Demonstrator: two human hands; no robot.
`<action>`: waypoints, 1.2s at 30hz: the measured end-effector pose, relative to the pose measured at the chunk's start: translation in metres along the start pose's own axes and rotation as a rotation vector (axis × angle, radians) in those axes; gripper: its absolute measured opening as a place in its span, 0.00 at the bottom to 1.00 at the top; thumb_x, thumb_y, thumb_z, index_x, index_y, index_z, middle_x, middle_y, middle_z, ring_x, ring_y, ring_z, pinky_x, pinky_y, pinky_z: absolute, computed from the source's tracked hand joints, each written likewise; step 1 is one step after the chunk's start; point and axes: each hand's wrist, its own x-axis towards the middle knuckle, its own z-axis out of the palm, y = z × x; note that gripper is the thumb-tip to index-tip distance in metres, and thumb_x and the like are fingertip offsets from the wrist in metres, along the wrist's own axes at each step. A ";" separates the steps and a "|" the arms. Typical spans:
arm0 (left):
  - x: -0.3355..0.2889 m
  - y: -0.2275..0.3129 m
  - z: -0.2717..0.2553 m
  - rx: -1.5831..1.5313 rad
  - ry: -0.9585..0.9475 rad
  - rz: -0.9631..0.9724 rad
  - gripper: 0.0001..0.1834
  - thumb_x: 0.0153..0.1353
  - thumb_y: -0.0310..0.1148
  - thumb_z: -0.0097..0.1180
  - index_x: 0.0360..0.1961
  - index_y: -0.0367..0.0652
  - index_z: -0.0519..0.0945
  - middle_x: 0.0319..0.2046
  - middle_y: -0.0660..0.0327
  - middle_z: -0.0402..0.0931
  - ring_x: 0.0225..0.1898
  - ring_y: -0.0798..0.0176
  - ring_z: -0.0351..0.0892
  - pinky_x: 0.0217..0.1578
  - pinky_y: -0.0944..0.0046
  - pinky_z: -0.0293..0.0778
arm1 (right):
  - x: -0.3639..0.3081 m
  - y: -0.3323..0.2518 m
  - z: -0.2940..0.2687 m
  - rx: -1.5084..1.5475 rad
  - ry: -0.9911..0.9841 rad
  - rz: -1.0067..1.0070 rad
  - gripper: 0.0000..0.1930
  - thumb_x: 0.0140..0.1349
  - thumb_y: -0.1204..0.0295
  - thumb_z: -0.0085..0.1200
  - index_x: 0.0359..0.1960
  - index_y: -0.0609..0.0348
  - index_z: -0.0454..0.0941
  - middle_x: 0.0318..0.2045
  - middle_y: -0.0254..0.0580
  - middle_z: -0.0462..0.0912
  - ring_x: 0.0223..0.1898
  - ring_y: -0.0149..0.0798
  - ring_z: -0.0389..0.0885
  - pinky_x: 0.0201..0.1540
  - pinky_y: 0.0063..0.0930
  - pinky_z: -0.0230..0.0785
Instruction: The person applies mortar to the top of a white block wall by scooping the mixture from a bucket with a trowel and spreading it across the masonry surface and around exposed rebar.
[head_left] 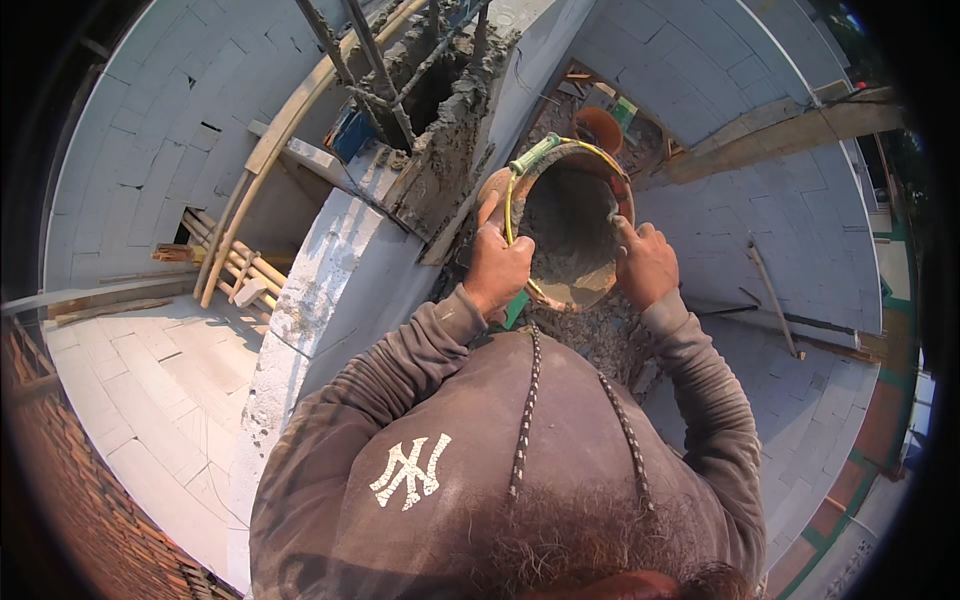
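Between my two hands is a round bucket (pixel 572 290), its mouth tilted toward me and its inside coated with wet grey mortar (pixel 572 225). A yellow wire handle with a green grip (pixel 536 153) lies along the left and far rim. My left hand (pixel 498 265) is closed on the left side of the rim, thumb by the handle wire. On the opposite side, my right hand (pixel 646 262) is closed over the rim. Just left of the bucket, a mortar-smeared board form (pixel 445 175) surrounds a dark opening with steel rebar (pixel 380 75) rising from it.
A pale block wall (pixel 330 265) runs along my left. Bamboo poles (pixel 245 260) lean and lie beyond it. Below, an orange bucket (pixel 600 128) stands among rubble. A wooden beam (pixel 790 135) crosses at the right, with a loose stick (pixel 775 300) nearby.
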 end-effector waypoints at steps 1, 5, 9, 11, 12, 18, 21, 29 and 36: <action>0.000 0.016 0.005 0.052 -0.024 0.101 0.38 0.58 0.21 0.49 0.73 0.25 0.66 0.73 0.39 0.65 0.82 0.45 0.50 0.78 0.57 0.50 | 0.002 0.001 0.025 -0.069 0.066 -0.052 0.23 0.62 0.73 0.57 0.61 0.51 0.80 0.37 0.46 0.79 0.42 0.52 0.82 0.45 0.48 0.77; 0.012 0.028 0.014 0.155 -0.085 0.270 0.38 0.58 0.20 0.49 0.73 0.25 0.65 0.75 0.38 0.61 0.81 0.42 0.53 0.78 0.56 0.51 | -0.033 0.002 0.038 0.072 0.027 -0.051 0.23 0.61 0.72 0.62 0.60 0.48 0.82 0.39 0.44 0.79 0.44 0.50 0.82 0.44 0.46 0.77; 0.018 0.038 0.025 0.152 -0.183 0.335 0.39 0.56 0.19 0.50 0.74 0.28 0.67 0.76 0.36 0.57 0.80 0.41 0.55 0.78 0.56 0.52 | -0.048 0.019 -0.016 0.058 -0.006 0.013 0.21 0.61 0.71 0.60 0.57 0.50 0.84 0.36 0.47 0.82 0.40 0.52 0.85 0.40 0.47 0.78; 0.015 0.039 0.030 0.214 -0.196 0.351 0.39 0.55 0.19 0.50 0.73 0.27 0.67 0.76 0.36 0.58 0.80 0.40 0.55 0.78 0.55 0.52 | -0.024 0.029 -0.030 -0.086 -0.091 0.153 0.17 0.61 0.70 0.60 0.52 0.53 0.86 0.39 0.53 0.86 0.41 0.54 0.88 0.43 0.50 0.80; 0.012 0.044 0.033 0.275 -0.216 0.358 0.41 0.56 0.17 0.48 0.75 0.28 0.65 0.76 0.42 0.60 0.78 0.49 0.59 0.77 0.58 0.54 | -0.013 0.035 -0.030 -0.074 -0.087 0.172 0.17 0.61 0.70 0.60 0.52 0.53 0.86 0.39 0.53 0.86 0.41 0.54 0.88 0.43 0.50 0.80; -0.001 0.072 0.051 0.395 -0.319 0.397 0.41 0.55 0.16 0.48 0.75 0.31 0.67 0.76 0.44 0.61 0.79 0.50 0.58 0.77 0.56 0.53 | -0.024 0.069 0.034 0.315 -0.362 0.301 0.18 0.61 0.62 0.62 0.46 0.62 0.86 0.43 0.63 0.88 0.50 0.59 0.87 0.54 0.49 0.81; -0.002 0.075 0.052 0.463 -0.351 0.408 0.41 0.55 0.18 0.50 0.75 0.32 0.68 0.78 0.40 0.57 0.81 0.42 0.52 0.79 0.53 0.50 | -0.052 0.057 0.073 0.609 -0.265 0.120 0.21 0.63 0.59 0.63 0.50 0.61 0.86 0.42 0.65 0.88 0.50 0.61 0.87 0.56 0.47 0.80; 0.005 0.050 0.040 0.187 -0.351 0.258 0.40 0.55 0.17 0.49 0.74 0.30 0.68 0.76 0.40 0.60 0.80 0.46 0.56 0.78 0.56 0.52 | -0.064 0.002 0.071 1.425 -0.382 0.346 0.20 0.65 0.71 0.65 0.55 0.71 0.84 0.43 0.44 0.90 0.43 0.32 0.86 0.49 0.31 0.79; -0.006 0.026 0.019 -0.158 -0.108 -0.041 0.28 0.60 0.16 0.52 0.64 0.29 0.74 0.33 0.70 0.76 0.27 0.77 0.71 0.26 0.71 0.67 | -0.059 0.022 -0.017 1.187 -0.509 0.258 0.23 0.67 0.71 0.66 0.59 0.76 0.81 0.42 0.42 0.89 0.41 0.27 0.83 0.46 0.26 0.79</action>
